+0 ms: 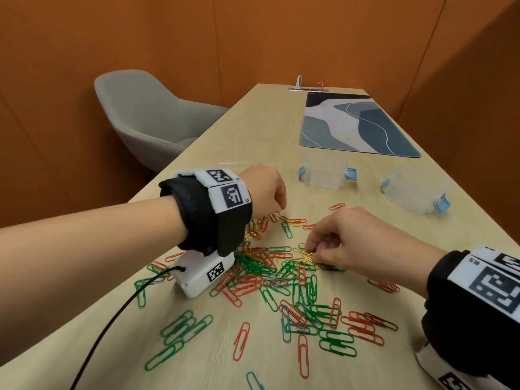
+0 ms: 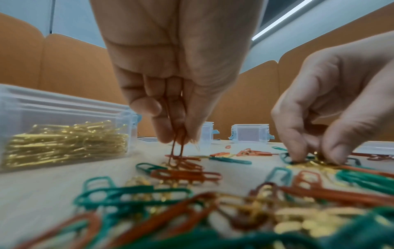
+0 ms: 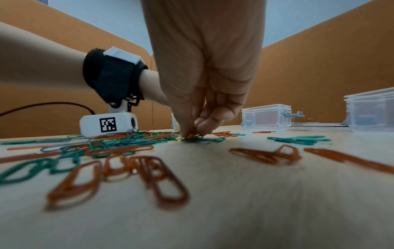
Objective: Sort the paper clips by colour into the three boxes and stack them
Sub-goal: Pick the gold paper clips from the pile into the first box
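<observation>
Red, green and gold paper clips (image 1: 270, 274) lie scattered over the wooden table (image 1: 253, 361). My left hand (image 2: 178, 140) pinches a few red clips (image 2: 177, 151) that hang from its fingertips over the far side of the pile. My right hand (image 1: 311, 254) pinches gold clips (image 1: 305, 253) at the pile's middle, fingertips down on the table (image 3: 192, 134). A clear box holding gold clips (image 2: 64, 143) stands just left of my left hand; in the head view that hand mostly hides it. Two clear boxes with blue latches (image 1: 323, 173) (image 1: 416, 192) stand farther back right.
A patterned blue-grey desk mat (image 1: 357, 125) lies at the far end of the table. A grey chair (image 1: 146, 116) stands off the table's left edge. A black cable (image 1: 112, 319) runs from my left wrist camera across the near left. Orange walls surround the table.
</observation>
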{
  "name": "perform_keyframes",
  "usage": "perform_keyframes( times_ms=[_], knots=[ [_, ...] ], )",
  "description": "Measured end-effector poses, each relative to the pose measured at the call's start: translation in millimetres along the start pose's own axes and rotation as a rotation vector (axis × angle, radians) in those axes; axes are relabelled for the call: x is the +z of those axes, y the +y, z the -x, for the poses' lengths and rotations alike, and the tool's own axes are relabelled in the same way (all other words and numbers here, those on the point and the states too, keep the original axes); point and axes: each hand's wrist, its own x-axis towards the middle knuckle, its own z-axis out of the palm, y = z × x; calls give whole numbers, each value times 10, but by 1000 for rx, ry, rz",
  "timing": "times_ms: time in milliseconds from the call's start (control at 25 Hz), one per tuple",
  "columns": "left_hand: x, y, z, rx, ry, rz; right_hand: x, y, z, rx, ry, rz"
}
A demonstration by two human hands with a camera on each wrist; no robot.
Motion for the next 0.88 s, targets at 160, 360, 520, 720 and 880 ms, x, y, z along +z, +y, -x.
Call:
perform_keyframes(
  times_ms=[160, 360, 520, 720, 880],
  knots=[
    [1, 52, -80, -16, -130, -88, 5, 31, 1, 28, -17, 11],
    [-40, 52, -99, 28, -85, -72, -30, 80, -29, 52, 130, 31],
    [-13, 46, -100, 27, -165, -64, -36, 102, -47, 81, 214, 38],
    [32, 8, -8, -10, -225, -103, -29, 77, -36, 82, 134, -5],
    [7, -11, 104, -29, -201, -22, -26, 52, -3, 61, 62, -17]
  ],
)
